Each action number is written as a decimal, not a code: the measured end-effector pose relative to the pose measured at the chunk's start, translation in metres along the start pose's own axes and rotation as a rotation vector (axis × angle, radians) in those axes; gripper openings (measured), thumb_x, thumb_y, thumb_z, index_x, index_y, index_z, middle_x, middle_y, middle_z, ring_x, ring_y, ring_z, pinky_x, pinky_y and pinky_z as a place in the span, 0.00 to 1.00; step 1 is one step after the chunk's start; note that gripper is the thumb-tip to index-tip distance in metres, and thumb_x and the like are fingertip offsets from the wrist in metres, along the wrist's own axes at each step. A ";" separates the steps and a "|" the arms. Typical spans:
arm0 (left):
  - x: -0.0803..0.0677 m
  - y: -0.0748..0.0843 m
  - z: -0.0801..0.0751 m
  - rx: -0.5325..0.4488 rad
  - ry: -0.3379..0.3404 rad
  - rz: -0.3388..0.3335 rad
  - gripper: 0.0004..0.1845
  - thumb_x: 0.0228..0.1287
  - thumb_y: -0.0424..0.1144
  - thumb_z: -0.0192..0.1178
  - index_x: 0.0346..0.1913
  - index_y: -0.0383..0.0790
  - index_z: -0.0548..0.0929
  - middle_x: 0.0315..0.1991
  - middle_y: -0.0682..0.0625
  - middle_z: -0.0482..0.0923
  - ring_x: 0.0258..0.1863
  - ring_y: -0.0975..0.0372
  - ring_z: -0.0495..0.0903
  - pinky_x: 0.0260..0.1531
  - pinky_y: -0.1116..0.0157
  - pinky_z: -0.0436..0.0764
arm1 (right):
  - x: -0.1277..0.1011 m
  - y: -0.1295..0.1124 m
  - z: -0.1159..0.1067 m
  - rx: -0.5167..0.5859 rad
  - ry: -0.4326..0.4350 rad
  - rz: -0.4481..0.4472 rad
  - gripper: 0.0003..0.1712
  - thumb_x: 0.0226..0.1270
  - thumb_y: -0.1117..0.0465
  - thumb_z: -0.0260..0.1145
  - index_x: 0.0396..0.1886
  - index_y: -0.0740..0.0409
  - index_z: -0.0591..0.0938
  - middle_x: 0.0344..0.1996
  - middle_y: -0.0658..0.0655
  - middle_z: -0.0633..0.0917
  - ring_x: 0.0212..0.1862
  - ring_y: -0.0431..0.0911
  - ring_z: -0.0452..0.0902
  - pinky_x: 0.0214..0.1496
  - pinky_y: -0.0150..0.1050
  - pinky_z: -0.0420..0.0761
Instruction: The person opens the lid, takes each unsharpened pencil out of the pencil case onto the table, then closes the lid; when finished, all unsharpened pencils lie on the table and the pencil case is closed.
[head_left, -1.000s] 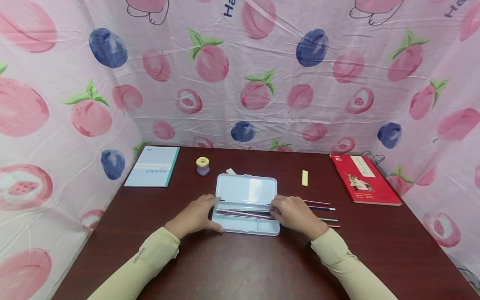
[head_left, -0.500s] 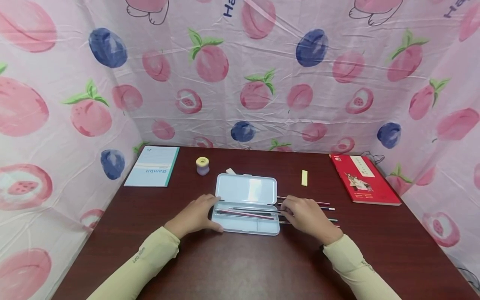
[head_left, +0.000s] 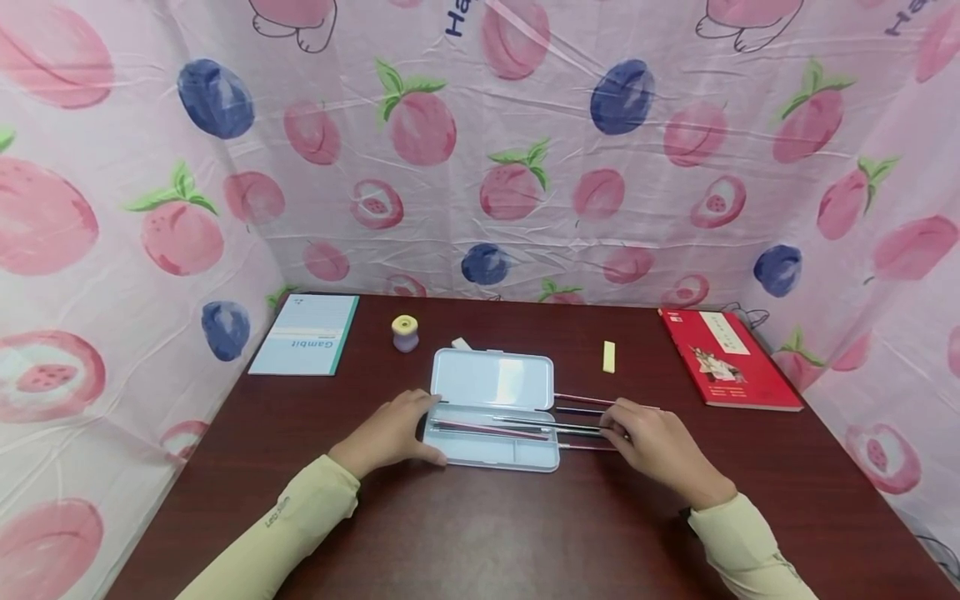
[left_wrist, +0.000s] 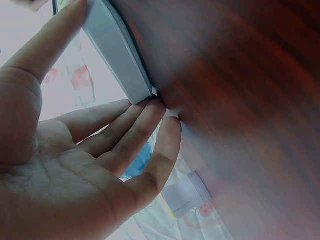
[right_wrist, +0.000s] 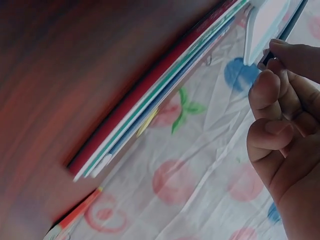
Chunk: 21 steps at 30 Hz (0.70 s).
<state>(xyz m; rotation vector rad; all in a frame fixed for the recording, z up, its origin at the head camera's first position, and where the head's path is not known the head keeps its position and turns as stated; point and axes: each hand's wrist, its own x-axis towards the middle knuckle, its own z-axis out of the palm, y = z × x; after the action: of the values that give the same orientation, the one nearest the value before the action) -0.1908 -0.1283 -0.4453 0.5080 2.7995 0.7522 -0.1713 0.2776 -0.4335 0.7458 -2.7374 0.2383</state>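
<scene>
An open pale blue pencil case [head_left: 491, 454] lies mid-table with its lid [head_left: 493, 379] folded back. My left hand [head_left: 393, 433] rests flat against the case's left end [left_wrist: 117, 60], thumb on its front edge and straight fingers [left_wrist: 150, 112] at the corner. To the right of the case, my right hand [head_left: 660, 446] pinches the end of a dark pencil [head_left: 555, 425] that reaches from inside the case out over its right edge. The right wrist view shows these fingers [right_wrist: 270, 90] curled beside the case [right_wrist: 265, 25]. Loose pencils [head_left: 581, 401] lie on the table by that hand.
A light blue notebook [head_left: 306, 333] sits at the back left. Behind the case are a purple and yellow sharpener [head_left: 406, 332], a white eraser [head_left: 462, 342] and a yellow eraser [head_left: 610, 356]. A red book [head_left: 727, 358] lies at the right. Pink fruit-print fabric walls the table on three sides.
My right hand has slid to the right, away from the case, drawing the dark pencil partly out over the case's right edge. The left hand has stayed on the case.
</scene>
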 end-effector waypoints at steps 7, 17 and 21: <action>-0.001 0.000 -0.001 -0.005 0.000 0.000 0.53 0.49 0.56 0.85 0.76 0.38 0.74 0.70 0.41 0.77 0.66 0.51 0.76 0.73 0.47 0.77 | -0.014 0.011 -0.007 -0.010 0.048 -0.019 0.16 0.53 0.64 0.86 0.35 0.46 0.87 0.26 0.39 0.80 0.27 0.28 0.67 0.29 0.30 0.77; -0.002 0.001 -0.001 -0.009 -0.002 -0.007 0.53 0.49 0.56 0.85 0.77 0.39 0.74 0.72 0.41 0.76 0.68 0.50 0.75 0.74 0.45 0.76 | -0.031 0.023 -0.011 -0.009 0.059 -0.027 0.18 0.49 0.66 0.87 0.35 0.46 0.87 0.27 0.38 0.81 0.28 0.26 0.67 0.29 0.29 0.77; -0.002 0.001 -0.001 -0.001 -0.002 -0.006 0.53 0.49 0.57 0.85 0.77 0.39 0.74 0.72 0.41 0.76 0.68 0.50 0.75 0.74 0.45 0.76 | -0.037 0.027 -0.014 -0.019 0.050 -0.006 0.19 0.48 0.65 0.88 0.35 0.44 0.87 0.26 0.36 0.78 0.27 0.26 0.66 0.28 0.28 0.74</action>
<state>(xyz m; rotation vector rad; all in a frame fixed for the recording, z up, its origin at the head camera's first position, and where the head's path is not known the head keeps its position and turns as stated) -0.1896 -0.1288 -0.4435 0.5001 2.7978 0.7517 -0.1515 0.3214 -0.4341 0.7328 -2.6857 0.2258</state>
